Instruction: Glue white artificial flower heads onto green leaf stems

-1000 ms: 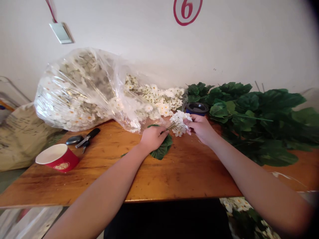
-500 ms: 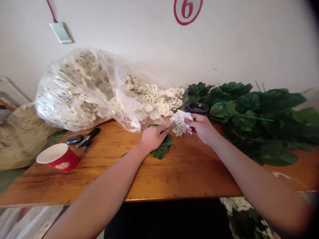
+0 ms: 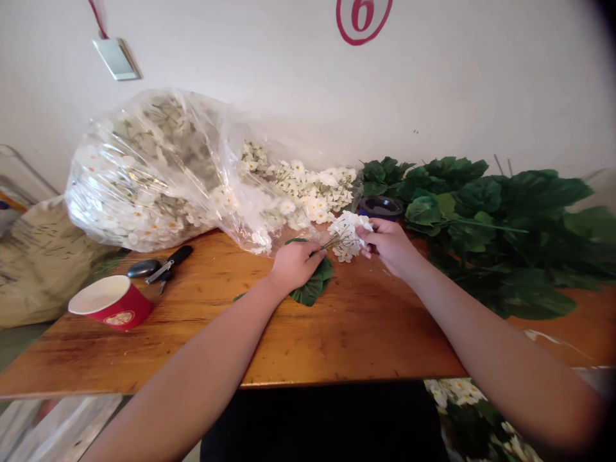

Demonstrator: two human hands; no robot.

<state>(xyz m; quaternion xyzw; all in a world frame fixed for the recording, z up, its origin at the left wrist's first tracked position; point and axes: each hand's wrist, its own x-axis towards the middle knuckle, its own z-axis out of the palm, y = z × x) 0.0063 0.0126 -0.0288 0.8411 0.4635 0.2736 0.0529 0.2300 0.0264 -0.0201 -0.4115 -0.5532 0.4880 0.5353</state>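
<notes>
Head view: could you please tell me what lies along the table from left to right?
Red paper cup → black-handled tool → clear bag of white flowers → left hand → white flower sprig → right hand → green leaves.

A red circled numeral "6" [image 3: 363, 16] stands on the white wall [image 3: 481, 77]; the red paper cup's [image 3: 113, 303] logo is unreadable.

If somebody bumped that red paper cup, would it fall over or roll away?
The red cup looks like thin paper and no filling shows, so it is probably very light and a small bump might slide or tip it. Its base is narrower than its rim, so on the smooth wooden table it would likely roll in a curve, not straight.
</notes>
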